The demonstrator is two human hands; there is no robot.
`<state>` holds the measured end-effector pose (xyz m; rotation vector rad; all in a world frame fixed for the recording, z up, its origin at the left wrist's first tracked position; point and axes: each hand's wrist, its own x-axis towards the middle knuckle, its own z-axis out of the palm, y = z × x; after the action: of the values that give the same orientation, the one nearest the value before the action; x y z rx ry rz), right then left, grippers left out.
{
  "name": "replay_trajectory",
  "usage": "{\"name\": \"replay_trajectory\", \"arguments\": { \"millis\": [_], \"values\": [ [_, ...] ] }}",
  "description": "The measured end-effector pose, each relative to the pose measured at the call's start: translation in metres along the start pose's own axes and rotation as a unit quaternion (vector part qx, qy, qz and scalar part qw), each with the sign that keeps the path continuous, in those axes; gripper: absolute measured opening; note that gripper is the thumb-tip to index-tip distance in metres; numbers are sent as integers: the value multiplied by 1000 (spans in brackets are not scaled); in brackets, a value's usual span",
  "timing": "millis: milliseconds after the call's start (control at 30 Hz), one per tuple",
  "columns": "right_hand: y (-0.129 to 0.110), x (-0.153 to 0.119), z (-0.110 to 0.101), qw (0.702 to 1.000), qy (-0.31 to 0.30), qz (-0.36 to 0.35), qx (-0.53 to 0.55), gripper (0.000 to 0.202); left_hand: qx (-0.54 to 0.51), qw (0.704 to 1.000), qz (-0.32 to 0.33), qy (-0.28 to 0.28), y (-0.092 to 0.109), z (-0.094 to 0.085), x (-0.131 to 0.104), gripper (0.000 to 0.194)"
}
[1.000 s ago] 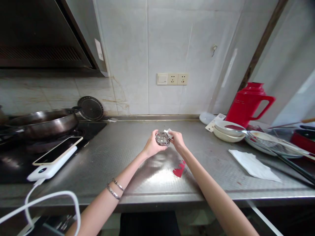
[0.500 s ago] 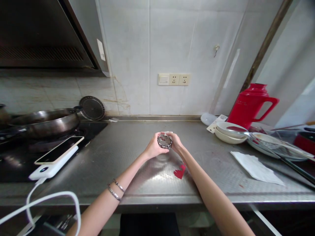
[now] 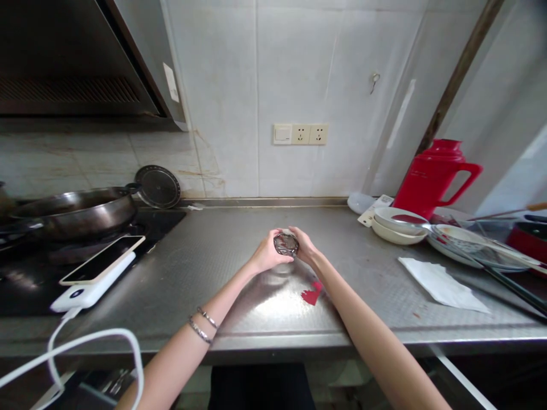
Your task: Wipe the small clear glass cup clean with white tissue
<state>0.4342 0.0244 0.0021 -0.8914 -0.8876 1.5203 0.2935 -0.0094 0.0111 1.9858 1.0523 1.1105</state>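
Both hands are wrapped round a small, round, clear glass container [image 3: 286, 245], seen from above over the middle of the steel counter [image 3: 222, 239]. Its rim glints, and something reddish shows through it; its sides are mostly hidden by the fingers. My left hand [image 3: 267, 253] grips the left side, thumb along the near edge. On the opposite side, my right hand [image 3: 303, 246] is closed against the glass. Closer to me, beside my right forearm, lie red scraps [image 3: 311, 295] with a jagged edge.
A pan [image 3: 81, 210] sits on the left hob, near a phone on a white power bank [image 3: 92, 285] with a looping cable. At right stand stacked bowls [image 3: 397, 230], a red thermos flask [image 3: 431, 179], plates with utensils, and a white paper napkin [image 3: 442, 285].
My hands stay round the glass container, with the right fingers shifted slightly at its far edge. The whole view has tilted a little.
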Motion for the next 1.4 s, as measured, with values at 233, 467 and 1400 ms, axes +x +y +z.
{"name": "replay_trajectory", "arguments": {
  "millis": [233,467,1400],
  "values": [
    [0,-7,7,999,11,-51,14,38,4,998,-41,54,6,4,-2,79],
    [7,-7,13,990,76,-116,21,39,46,992,-53,107,5,8,0,77],
    [12,-1,8,992,51,-109,-36,37,-155,982,-108,33,-8,11,3,54]
  ]
}}
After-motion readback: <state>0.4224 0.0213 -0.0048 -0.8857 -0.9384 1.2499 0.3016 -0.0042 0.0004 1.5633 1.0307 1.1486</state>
